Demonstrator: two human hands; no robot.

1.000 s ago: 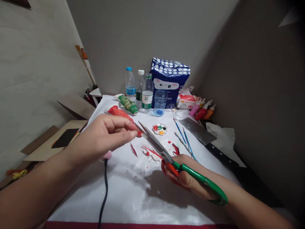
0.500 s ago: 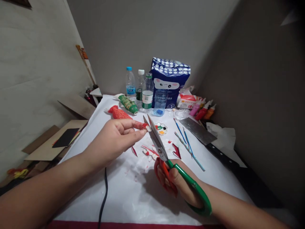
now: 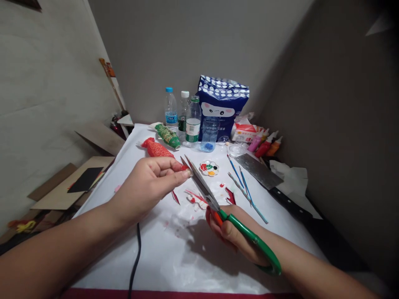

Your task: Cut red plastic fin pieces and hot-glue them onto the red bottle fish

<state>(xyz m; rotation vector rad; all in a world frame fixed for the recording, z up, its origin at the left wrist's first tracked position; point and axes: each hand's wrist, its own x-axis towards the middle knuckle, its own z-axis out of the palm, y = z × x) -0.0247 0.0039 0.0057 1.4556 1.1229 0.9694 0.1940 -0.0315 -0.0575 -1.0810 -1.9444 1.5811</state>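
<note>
Between thumb and forefinger, my left hand (image 3: 158, 176) pinches a small red-and-white piece (image 3: 185, 168) whose material I cannot make out. My right hand (image 3: 232, 228) grips scissors (image 3: 205, 191) with green and orange-red handles. Their blades are slightly apart, with the tips close beside the small piece and the left fingertips. Under the hands, red scraps (image 3: 195, 200) and a dark red offcut (image 3: 230, 195) lie on the white sheet. Behind my left hand rests a red fish-shaped object (image 3: 157, 148), and farther back a green one (image 3: 168, 136).
A paint palette (image 3: 209, 168) sits mid-table, with paintbrushes (image 3: 246, 185) and a cleaver (image 3: 260, 170) to its right. Plastic bottles (image 3: 193, 124), a cut clear cup (image 3: 209, 137) and a blue bag (image 3: 224, 99) stand at the back. A black cable (image 3: 136, 257) crosses the front left.
The scissors and my right hand have tilted and shifted slightly, the blade tips moving left and down. My left fingers have drawn in a little, covering more of the small piece.
</note>
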